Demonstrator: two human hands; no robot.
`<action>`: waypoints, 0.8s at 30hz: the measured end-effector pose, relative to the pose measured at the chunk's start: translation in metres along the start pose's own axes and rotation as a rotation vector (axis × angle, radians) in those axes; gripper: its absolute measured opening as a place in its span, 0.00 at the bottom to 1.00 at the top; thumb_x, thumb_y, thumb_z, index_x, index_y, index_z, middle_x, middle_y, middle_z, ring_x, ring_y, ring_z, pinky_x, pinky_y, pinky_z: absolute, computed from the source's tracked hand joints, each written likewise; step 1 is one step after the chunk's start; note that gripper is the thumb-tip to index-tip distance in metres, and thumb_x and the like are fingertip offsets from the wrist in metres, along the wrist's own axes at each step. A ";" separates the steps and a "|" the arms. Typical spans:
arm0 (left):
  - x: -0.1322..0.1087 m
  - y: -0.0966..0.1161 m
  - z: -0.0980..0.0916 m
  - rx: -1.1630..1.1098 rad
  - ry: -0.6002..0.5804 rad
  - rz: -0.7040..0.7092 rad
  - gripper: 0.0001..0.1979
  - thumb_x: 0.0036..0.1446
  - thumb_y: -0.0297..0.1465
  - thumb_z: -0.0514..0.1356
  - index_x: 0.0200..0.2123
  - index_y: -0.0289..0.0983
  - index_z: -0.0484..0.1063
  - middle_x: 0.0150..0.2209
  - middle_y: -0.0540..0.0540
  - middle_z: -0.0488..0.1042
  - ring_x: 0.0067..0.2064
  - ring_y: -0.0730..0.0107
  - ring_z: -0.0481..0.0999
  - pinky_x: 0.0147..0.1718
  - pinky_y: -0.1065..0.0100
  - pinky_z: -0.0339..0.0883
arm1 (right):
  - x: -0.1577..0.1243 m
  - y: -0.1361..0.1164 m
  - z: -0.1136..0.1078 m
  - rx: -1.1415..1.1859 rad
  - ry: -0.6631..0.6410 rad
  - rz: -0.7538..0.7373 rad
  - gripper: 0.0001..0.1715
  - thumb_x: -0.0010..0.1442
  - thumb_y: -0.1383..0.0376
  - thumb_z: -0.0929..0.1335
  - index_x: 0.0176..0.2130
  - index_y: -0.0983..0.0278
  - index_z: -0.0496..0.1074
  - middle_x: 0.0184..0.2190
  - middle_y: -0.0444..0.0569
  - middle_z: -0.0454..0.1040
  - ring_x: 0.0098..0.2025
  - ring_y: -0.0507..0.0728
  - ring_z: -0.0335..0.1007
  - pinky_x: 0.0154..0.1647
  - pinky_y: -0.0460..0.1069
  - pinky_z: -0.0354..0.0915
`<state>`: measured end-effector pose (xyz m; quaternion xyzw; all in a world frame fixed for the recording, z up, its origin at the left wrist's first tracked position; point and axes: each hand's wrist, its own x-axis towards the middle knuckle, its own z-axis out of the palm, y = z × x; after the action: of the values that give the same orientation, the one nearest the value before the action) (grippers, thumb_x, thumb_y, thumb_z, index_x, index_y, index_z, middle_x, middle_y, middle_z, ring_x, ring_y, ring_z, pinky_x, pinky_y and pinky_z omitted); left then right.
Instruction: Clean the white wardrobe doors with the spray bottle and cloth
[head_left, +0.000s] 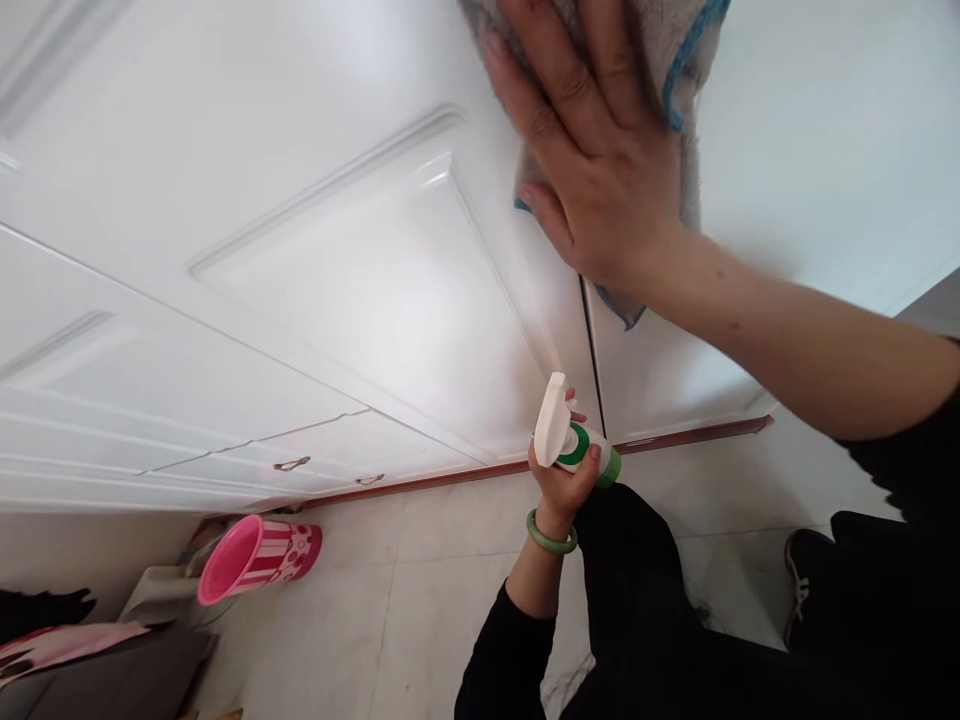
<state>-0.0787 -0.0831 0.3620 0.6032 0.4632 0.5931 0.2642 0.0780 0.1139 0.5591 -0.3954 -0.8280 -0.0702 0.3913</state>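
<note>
My right hand [600,170] presses a grey cleaning cloth [690,190] with blue edging against the white cabinet [352,290]. Its fingers are stretched over the cloth, the thumb out to the left, and the top of the cloth runs out of view. Lower down, my left hand [564,485] is wrapped round a spray bottle [592,450] with a white trigger head and green collar and base. The bottle is tilted, its head pointing up and left, close to the bottom of the cabinet door. A green bangle [551,535] circles my left wrist.
A pink patterned bin [289,553] stands on the tiled floor [330,640] at left. Drawers with small metal handles [292,464] and a reddish-brown base strip [442,480] run along the cabinet's foot. Fabric [67,645] lies on a dark grey piece at lower left.
</note>
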 end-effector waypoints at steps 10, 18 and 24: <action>0.001 0.009 -0.033 0.085 0.050 0.058 0.21 0.69 0.42 0.68 0.57 0.35 0.79 0.51 0.33 0.85 0.48 0.50 0.88 0.49 0.51 0.84 | -0.214 -0.009 0.146 -0.230 -0.164 -0.129 0.37 0.73 0.78 0.58 0.71 0.59 0.76 0.69 0.50 0.75 0.71 0.58 0.75 0.59 0.55 0.83; 0.014 0.020 -0.044 0.064 0.078 0.121 0.19 0.67 0.40 0.69 0.55 0.36 0.79 0.55 0.33 0.83 0.54 0.46 0.86 0.58 0.44 0.80 | 0.041 -0.022 -0.007 -0.312 0.061 0.019 0.46 0.75 0.56 0.53 0.80 0.79 0.52 0.81 0.58 0.50 0.81 0.74 0.46 0.78 0.67 0.48; 0.018 0.009 -0.039 0.054 0.063 0.109 0.22 0.67 0.38 0.69 0.61 0.39 0.77 0.57 0.36 0.82 0.51 0.52 0.86 0.55 0.47 0.81 | -0.012 -0.030 0.023 -0.282 0.117 0.086 0.50 0.76 0.53 0.62 0.80 0.85 0.52 0.80 0.66 0.53 0.82 0.79 0.47 0.83 0.68 0.45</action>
<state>-0.1167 -0.0806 0.3842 0.6154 0.4535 0.6128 0.2002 0.0482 0.0958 0.5407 -0.4769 -0.7679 -0.1921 0.3821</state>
